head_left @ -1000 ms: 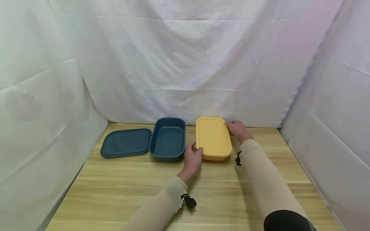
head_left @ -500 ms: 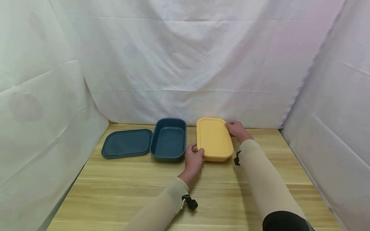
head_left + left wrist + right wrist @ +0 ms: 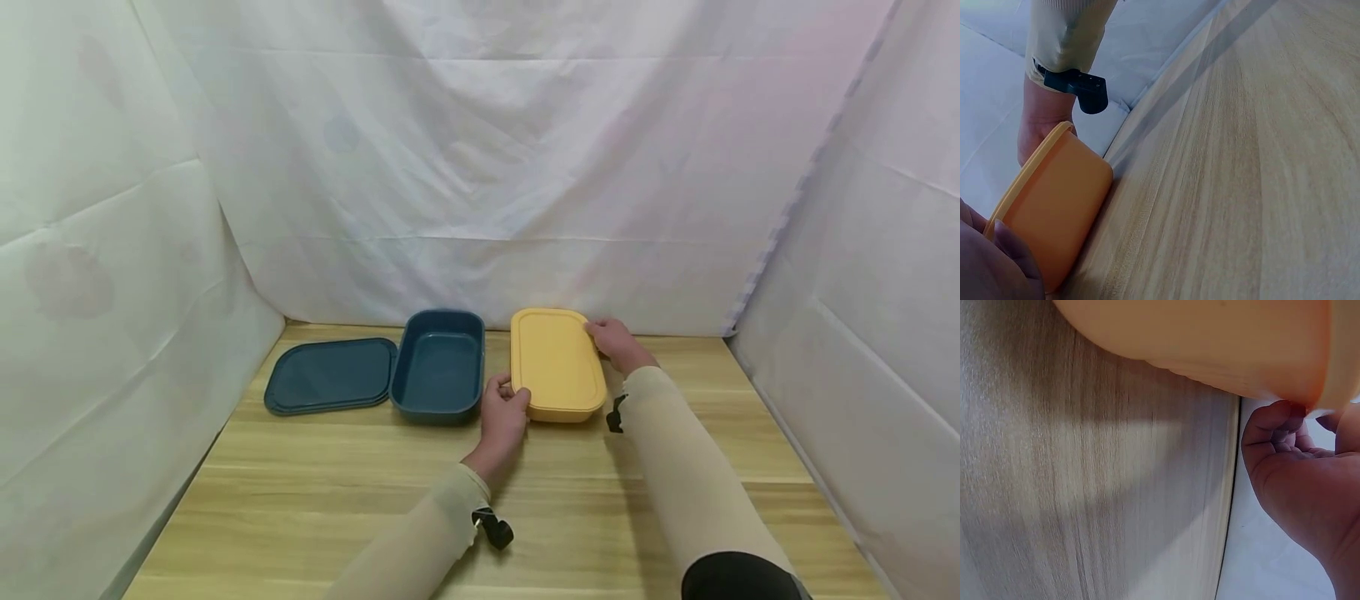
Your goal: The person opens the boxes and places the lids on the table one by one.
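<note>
A yellow lidded food box [image 3: 562, 413] stands on the wooden table, its lid [image 3: 558, 360] lying flat on top. At the lid's near left corner my left hand [image 3: 504, 417] pinches the rim; in the left wrist view the thumb [image 3: 1015, 247] is against the rim's edge. My right hand [image 3: 615, 340] holds the rim at the far right corner. In the right wrist view its curled fingers [image 3: 1275, 419] touch under the rim, with the thumb partly hidden above.
Just left of the yellow box is an open dark blue box [image 3: 437, 375] with nothing visible inside. A dark blue lid [image 3: 330, 375] lies flat beside it. White cloth [image 3: 450, 167] hangs behind the table and along both sides.
</note>
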A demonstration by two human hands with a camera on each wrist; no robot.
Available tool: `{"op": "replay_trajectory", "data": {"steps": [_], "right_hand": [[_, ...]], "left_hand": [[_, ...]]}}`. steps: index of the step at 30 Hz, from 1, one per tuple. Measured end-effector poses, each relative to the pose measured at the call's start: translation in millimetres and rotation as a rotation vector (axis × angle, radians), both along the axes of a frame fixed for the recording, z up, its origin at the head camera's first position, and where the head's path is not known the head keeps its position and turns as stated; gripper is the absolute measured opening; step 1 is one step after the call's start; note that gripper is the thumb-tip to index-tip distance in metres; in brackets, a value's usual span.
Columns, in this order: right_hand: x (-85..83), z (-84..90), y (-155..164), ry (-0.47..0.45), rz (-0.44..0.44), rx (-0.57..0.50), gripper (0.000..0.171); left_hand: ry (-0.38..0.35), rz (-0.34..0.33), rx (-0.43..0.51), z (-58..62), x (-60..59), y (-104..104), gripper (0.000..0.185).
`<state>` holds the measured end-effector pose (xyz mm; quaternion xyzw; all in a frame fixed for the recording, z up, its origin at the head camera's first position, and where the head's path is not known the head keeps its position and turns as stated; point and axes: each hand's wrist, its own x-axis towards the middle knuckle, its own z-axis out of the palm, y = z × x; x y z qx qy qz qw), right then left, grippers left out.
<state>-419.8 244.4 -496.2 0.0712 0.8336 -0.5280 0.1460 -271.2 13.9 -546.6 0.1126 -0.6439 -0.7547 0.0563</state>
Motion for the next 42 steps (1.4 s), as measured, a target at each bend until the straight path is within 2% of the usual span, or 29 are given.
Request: {"op": "replay_trajectory", "data": {"steps": [9,20,28,42], "right_hand": [[1.9,-2.6,-3.6,0.021,-0.001,0.034,0.053],[3.5,-12.1,-4.0,0.061,0.001,0.019,0.050],[4.9,-10.3,-2.5,0.084,-0.031,0.003,0.044],[15.1,3.1,1.9,0.124,-0.042,-0.088,0.050]], "left_hand": [[0.017,-0.001,-0.007,-0.8,-0.3,-0.3,0.049],[0.035,-0.009,-0.008,-2.5,0.5,-0.2,0.046],[0.033,-0.032,0.028,4.7,2.6,-1.6,0.047],[0.077,-0.078,0.049,17.9,8.1,-6.7,0.047]]}}
